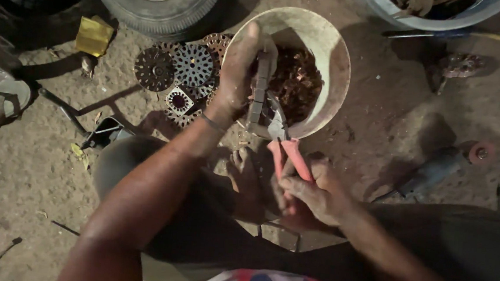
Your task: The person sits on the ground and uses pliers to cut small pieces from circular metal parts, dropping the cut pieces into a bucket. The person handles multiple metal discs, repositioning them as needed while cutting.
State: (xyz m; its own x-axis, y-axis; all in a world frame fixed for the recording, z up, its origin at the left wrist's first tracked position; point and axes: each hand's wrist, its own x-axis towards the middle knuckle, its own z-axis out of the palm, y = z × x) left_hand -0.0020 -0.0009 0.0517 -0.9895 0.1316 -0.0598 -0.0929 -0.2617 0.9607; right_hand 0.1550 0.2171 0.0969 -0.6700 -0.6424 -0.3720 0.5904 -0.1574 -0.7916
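Dirt floor [379,143] carries everything here, w/ a tyre [157,2] at the top edge and a person crouched over the work. Next down in size: a pale round basin [332,58] just ahead of the hands, part-filled w/ reddish-brown wire scrap [295,82]. Beside the basin's left rim lies a cluster of round slotted metal discs [178,74], touching or overlapping each other. Left hand [240,69] is wrapped closed around the top of a long grey metal piece [259,94], holding it roughly upright over the basin's near rim; fingers fully curled, firm grip. Right hand [311,194] is closed around the red handles of a pair of pliers [282,145], handles squeezed nearly together, nose meeting the lower end of the metal piece; whether it bites wire or bare metal is too small to tell. To do this well, I'd judge: keep the piece steady and over the basin so loose bits drop in, not on the dirt; grip close to the piece w/ the plier nose; pull in line rather than twisting sideways; keep left thumb clear of the nose. A yellow scrap [93,35] sits well apart, near the tyre.
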